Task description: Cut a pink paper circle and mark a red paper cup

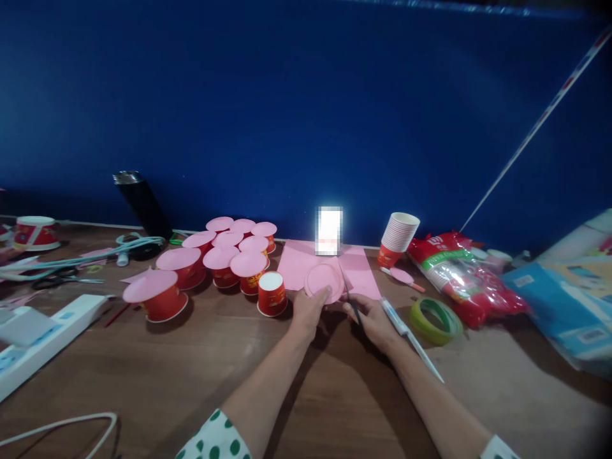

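My left hand (310, 308) is closed on the edge of a round pink paper disc (322, 279), held just above the wooden table. My right hand (371, 317) is closed on a dark pair of scissors (352, 305) whose blades point up at the disc's right edge. Behind the disc lie sheets of pink paper (306, 260). Left of my hands stands an upside-down red paper cup (271, 294) with its white base up. Further left are several upturned red cups capped with pink discs (224, 255).
A stack of paper cups (398, 237), a red plastic bag (459, 274), a green tape roll (436, 320) and a pen-like tube (411, 338) lie to the right. A black flask (142, 203), cables, scissors (60, 278) and a white power strip (43, 335) are at the left.
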A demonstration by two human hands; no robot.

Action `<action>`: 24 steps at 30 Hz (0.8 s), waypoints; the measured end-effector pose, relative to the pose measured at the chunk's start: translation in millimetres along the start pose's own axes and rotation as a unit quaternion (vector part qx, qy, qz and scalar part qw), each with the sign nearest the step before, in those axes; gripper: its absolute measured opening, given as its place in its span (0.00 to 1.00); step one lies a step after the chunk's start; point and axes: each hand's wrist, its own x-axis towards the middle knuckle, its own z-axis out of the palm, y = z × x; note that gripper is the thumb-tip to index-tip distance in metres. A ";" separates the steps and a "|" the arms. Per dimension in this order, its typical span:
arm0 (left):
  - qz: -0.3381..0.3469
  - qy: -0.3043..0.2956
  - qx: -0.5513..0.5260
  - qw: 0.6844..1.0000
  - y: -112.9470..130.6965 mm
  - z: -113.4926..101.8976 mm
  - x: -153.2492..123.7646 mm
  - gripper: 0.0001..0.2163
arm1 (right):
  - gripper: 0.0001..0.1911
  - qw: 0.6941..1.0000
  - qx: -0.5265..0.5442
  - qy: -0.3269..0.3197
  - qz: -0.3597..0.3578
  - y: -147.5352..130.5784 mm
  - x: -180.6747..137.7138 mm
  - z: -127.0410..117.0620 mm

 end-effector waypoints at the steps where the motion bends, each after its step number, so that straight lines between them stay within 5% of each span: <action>1: -0.002 0.000 -0.001 1.000 0.3 0.1 -0.1 0.16 | 0.19 1.000 -0.001 0.001 -0.001 -0.4 0.1 0.1; 24: -0.001 0.002 -0.029 1.000 4.9 0.6 -1.0 0.16 | 0.19 1.000 -0.024 -0.004 -0.010 4.7 1.8 -2.6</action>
